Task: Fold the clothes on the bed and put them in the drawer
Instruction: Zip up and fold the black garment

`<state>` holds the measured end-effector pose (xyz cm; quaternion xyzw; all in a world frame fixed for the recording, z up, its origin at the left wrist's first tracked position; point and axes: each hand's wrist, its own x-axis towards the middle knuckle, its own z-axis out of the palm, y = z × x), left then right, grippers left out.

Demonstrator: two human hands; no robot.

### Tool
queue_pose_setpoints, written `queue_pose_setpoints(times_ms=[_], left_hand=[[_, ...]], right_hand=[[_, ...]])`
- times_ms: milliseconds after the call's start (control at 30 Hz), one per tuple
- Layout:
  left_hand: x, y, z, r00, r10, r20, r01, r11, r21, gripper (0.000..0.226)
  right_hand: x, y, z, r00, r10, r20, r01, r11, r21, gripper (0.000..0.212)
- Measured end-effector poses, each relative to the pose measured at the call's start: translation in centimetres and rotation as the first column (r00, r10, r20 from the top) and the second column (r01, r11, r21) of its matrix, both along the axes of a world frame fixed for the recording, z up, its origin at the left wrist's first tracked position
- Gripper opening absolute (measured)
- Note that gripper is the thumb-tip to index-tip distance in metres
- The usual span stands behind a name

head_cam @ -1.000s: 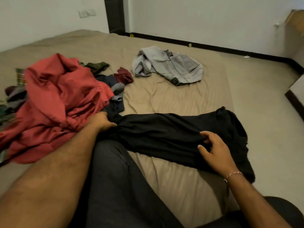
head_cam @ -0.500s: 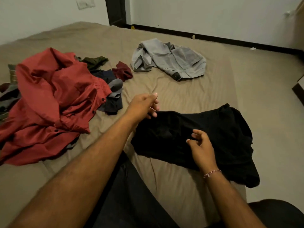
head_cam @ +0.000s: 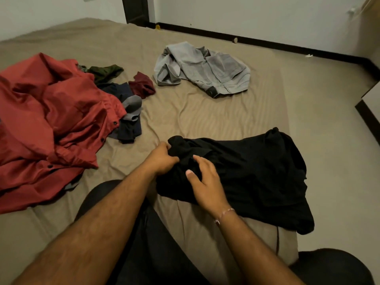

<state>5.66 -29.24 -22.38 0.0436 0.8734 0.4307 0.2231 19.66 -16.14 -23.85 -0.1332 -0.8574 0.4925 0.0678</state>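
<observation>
A black garment lies bunched near the right edge of the bed, part of it hanging over the side. My left hand grips the garment's left end, fingers curled into the cloth. My right hand rests on top of the black cloth just beside it, fingers bent and spread. A red shirt lies crumpled at the left. A grey garment lies farther back in the middle of the bed.
Small dark pieces sit beside the red shirt: an olive one, a maroon one, a navy one and a grey one. My dark-trousered knee rests on the bed. Floor lies to the right, and a cabinet corner.
My left hand dropped from above the bed onto the black garment's left end and took hold of it. My right hand slid left on the cloth toward the left hand. The garment is more bunched.
</observation>
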Motion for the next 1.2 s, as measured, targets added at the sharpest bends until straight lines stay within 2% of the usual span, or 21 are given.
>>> queue_pose_setpoints(times_ms=[67,133,233,267,333,400,467,500,533,600,633,667,733,767,800,833,900,967,1000,1100,1200], left_hand=[[0.3,0.2,0.2,0.997,0.070,0.016,-0.072,0.974,0.213,0.040],[0.9,-0.1,0.8,0.989,0.148,0.006,-0.137,0.904,0.406,0.038],[1.6,-0.9,2.2,0.977,0.212,0.036,-0.187,0.754,0.630,0.029],[1.7,-1.0,2.6,0.981,0.180,0.067,-0.176,0.707,0.685,0.026],[2.3,-0.8,2.9,0.995,0.024,0.096,-0.088,0.641,0.762,0.037],[3.1,0.3,2.8,0.989,-0.127,0.070,0.024,0.618,0.786,0.045],[3.8,1.5,2.7,0.983,-0.175,0.058,0.060,0.600,0.798,0.043],[3.8,2.0,2.4,0.989,-0.146,0.039,0.063,0.632,0.772,0.037],[3.5,2.4,1.9,0.996,-0.091,-0.013,0.074,0.715,0.695,0.028],[2.5,2.7,0.4,0.984,0.007,-0.179,0.063,0.921,0.384,0.008],[2.1,2.6,-0.4,0.975,0.002,-0.220,0.049,0.973,0.226,0.004],[2.0,2.6,-1.0,0.979,-0.020,-0.202,0.045,0.992,0.121,0.007],[2.0,2.8,-1.8,0.994,-0.057,-0.097,0.060,0.998,0.034,0.018],[2.2,3.1,-1.9,0.996,-0.066,-0.065,0.067,0.997,0.023,0.022],[2.2,3.3,-1.9,0.997,-0.064,-0.037,0.065,0.997,0.038,0.026],[2.2,3.5,-2.0,0.999,-0.041,-0.010,0.042,0.996,0.084,0.029],[2.0,3.5,-2.2,0.999,-0.005,0.040,-0.002,0.985,0.173,0.036],[1.7,3.2,-2.3,0.999,-0.005,0.051,-0.006,0.979,0.202,0.041],[1.7,3.0,-2.2,0.997,-0.005,0.075,-0.014,0.968,0.252,0.042],[2.0,3.1,-1.5,0.987,-0.003,0.159,-0.072,0.882,0.466,0.041],[2.1,3.1,-0.4,0.976,0.042,0.216,-0.147,0.853,0.501,0.031]], right_hand=[[-2.2,-1.1,0.1,0.990,-0.029,0.137,0.052,0.985,-0.166,0.063],[-3.8,-2.5,0.4,0.995,0.004,0.095,0.033,0.920,-0.390,0.070],[-4.8,-4.5,1.9,0.999,0.036,-0.014,-0.035,0.678,-0.734,0.056],[-4.9,-4.6,2.1,0.999,0.013,-0.048,-0.047,0.576,-0.816,0.047],[-4.7,-3.9,2.2,0.995,-0.066,-0.076,-0.042,0.415,-0.909,0.039],[-3.9,-2.1,1.5,0.983,-0.180,-0.035,0.023,0.312,-0.950,0.039],[-2.9,0.7,0.9,0.947,-0.315,0.061,0.137,0.226,-0.964,0.035],[-2.3,2.4,0.5,0.913,-0.394,0.106,0.223,0.262,-0.939,0.029],[-1.6,4.0,0.4,0.875,-0.464,0.141,0.343,0.386,-0.856,0.024],[-0.1,6.6,0.1,0.811,-0.563,0.157,0.567,0.694,-0.443,0.019],[0.5,7.1,0.0,0.785,-0.603,0.142,0.619,0.754,-0.221,0.026],[1.0,7.4,0.1,0.770,-0.633,0.082,0.638,0.767,-0.074,0.037],[1.5,6.5,0.8,0.765,-0.615,-0.193,0.642,0.752,0.151,0.051],[1.4,5.5,1.6,0.777,-0.547,-0.312,0.622,0.746,0.239,0.052],[1.1,4.6,2.0,0.811,-0.460,-0.362,0.569,0.763,0.305,0.051],[0.4,3.5,2.2,0.864,-0.372,-0.340,0.485,0.797,0.360,0.051],[-0.9,1.3,2.2,0.964,-0.246,-0.105,0.268,0.892,0.366,0.063],[-1.9,0.1,1.4,0.966,-0.183,0.183,0.121,0.945,0.305,0.082],[-2.2,-0.3,0.7,0.949,-0.170,0.267,0.076,0.941,0.329,0.091],[-2.1,-0.8,-1.1,0.921,-0.169,0.352,-0.042,0.854,0.518,0.104],[-2.2,-0.7,-1.1,0.930,-0.183,0.319,-0.033,0.822,0.568,0.085]])
